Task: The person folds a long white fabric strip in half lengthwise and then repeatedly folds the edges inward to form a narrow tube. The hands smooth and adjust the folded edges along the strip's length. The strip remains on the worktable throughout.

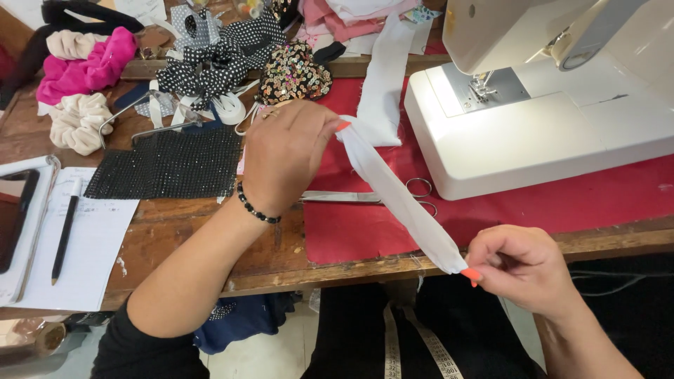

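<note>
A narrow white fabric strip (400,200) is stretched taut between my two hands above a wooden table (210,231). My left hand (288,154), with a black bead bracelet at the wrist, pinches its upper end. My right hand (523,263) pinches the lower end near the table's front edge. Under the strip lie metal scissors (351,197) on a red cloth (562,203). More white fabric (382,84) runs from my left hand toward the back.
A white sewing machine (562,105) stands at the right on the red cloth. Black mesh fabric (168,165), scrunchies in pink (88,67) and cream (77,123), dotted bows (210,67) and a sequined piece (291,74) crowd the left back. Paper (84,245) with a pen (64,231) lies at the left; a measuring tape (421,347) hangs in my lap.
</note>
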